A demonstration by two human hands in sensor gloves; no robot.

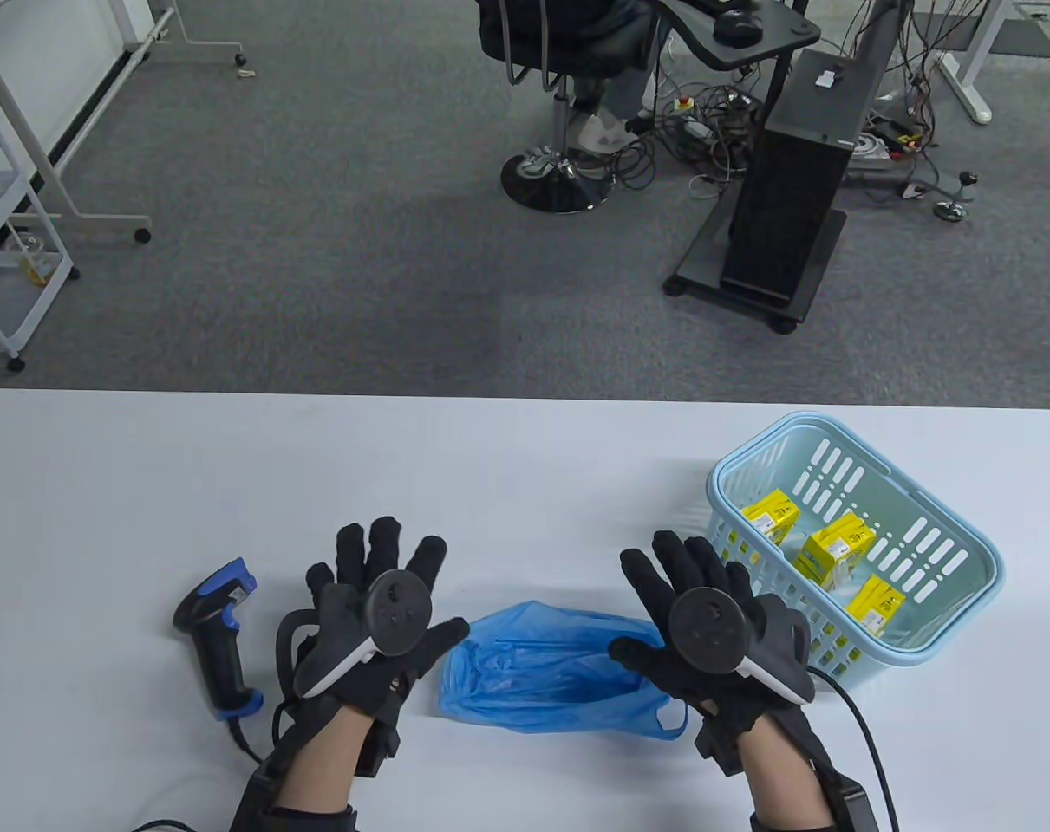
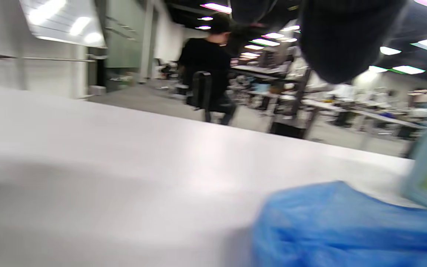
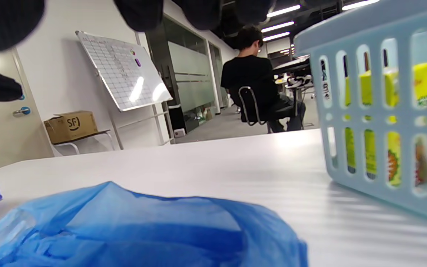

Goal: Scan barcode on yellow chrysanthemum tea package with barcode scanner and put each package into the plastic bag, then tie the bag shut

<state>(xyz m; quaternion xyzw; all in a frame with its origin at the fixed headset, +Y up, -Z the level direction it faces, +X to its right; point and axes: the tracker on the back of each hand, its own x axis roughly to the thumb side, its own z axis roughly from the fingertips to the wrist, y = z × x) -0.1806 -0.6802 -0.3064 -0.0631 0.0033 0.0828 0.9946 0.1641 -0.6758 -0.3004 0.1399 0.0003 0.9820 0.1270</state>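
A crumpled blue plastic bag [image 1: 551, 672] lies flat on the white table [image 1: 143, 485] between my two hands. My left hand [image 1: 386, 598] hovers just left of it, fingers spread and straight, holding nothing. My right hand [image 1: 681, 598] is over the bag's right end, fingers also spread, empty. A black and blue barcode scanner [image 1: 217, 637] lies to the left of my left hand. Three yellow tea packages [image 1: 832, 550] sit in a light blue basket [image 1: 967, 542] at the right. The bag [image 3: 132, 230] fills the bottom of the right wrist view, with the basket [image 3: 380, 111] beside it.
Beyond the table's far edge is grey carpet with an office chair [image 1: 559, 104], a person seated at a black desk, a computer tower on a wheeled stand [image 1: 785, 208] and white racks [image 1: 13, 217] at the left.
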